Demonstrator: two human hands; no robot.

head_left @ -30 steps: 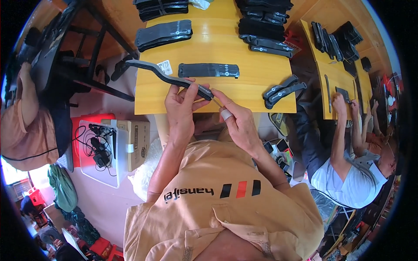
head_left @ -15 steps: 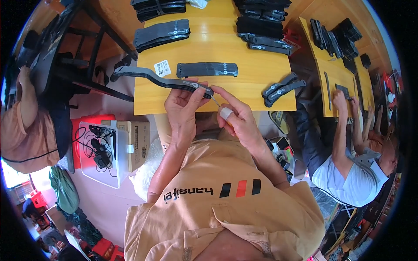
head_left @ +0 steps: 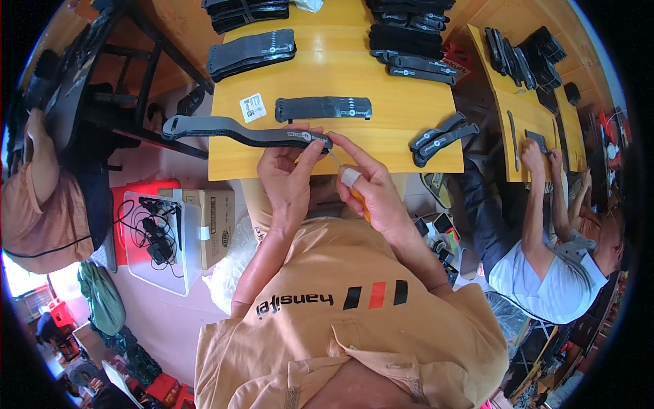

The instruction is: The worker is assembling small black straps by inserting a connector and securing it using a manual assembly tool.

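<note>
My left hand (head_left: 285, 178) pinches one end of a stack of long grey-and-black straps (head_left: 235, 132) over the table's near edge. The stack reaches out to the left, and its free end has a slot. In my right hand (head_left: 381, 198) is a thin metal-shafted tool with an orange handle (head_left: 360, 199); its tip meets the held end of the straps, and its exact kind is hard to make out. White tape wraps my right thumb. My right index finger touches the strap end. Just beyond lies a flat strap bundle (head_left: 324, 108).
The yellow table (head_left: 327, 150) carries a white label (head_left: 252, 108), a strap stack (head_left: 252, 54) at far left, more piles (head_left: 412, 44) at far right and several short bundles (head_left: 443, 140) at right. A co-worker (head_left: 545, 266) sits right; a plastic bin (head_left: 160, 252) stands left.
The free end of the strap stack has swung left and slightly down, and its top face has turned more toward me. More of the tool's orange handle shows below my right hand.
</note>
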